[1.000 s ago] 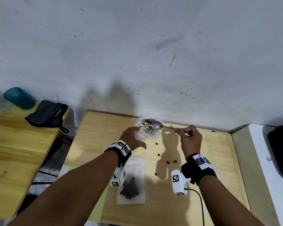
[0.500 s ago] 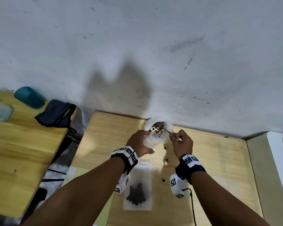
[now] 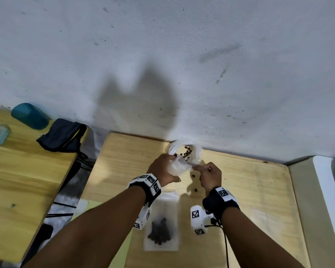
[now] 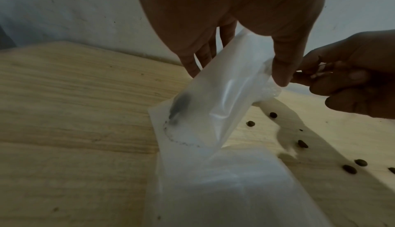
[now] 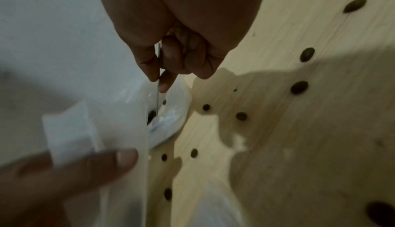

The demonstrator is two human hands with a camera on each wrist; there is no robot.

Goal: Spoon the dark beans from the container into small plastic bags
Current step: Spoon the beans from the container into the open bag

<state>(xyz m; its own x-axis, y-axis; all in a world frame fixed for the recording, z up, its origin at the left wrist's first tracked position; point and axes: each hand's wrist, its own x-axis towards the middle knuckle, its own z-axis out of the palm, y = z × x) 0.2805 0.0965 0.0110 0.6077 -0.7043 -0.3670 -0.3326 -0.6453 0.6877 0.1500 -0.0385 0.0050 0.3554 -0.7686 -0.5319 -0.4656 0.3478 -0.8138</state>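
A small clear plastic bag [image 3: 179, 167] [image 4: 224, 95] hangs tilted from my left hand [image 3: 168, 163], thumb [image 4: 282, 65] on one side and fingers behind. My right hand [image 3: 198, 168] pinches the thin metal spoon handle [image 5: 157, 94], which runs into the bag's mouth. A dark shape [image 4: 179, 107] shows through the plastic low in the bag. Just beyond stands the round white container [image 3: 196, 151] with several dark beans [image 3: 187, 152] left in it. A flat bag with a heap of beans [image 3: 161, 227] lies on the table under my left wrist.
Loose beans [image 3: 195, 189] [image 5: 299, 87] are scattered on the wooden table [image 3: 249, 190] between my hands. The wall rises right behind the container. On a second table to the left are a dark pouch [image 3: 63, 136] and a teal cup [image 3: 30, 116].
My right hand has carried the spoon from above the container leftward and down into the bag that my left hand holds. Both hands have drawn closer together.
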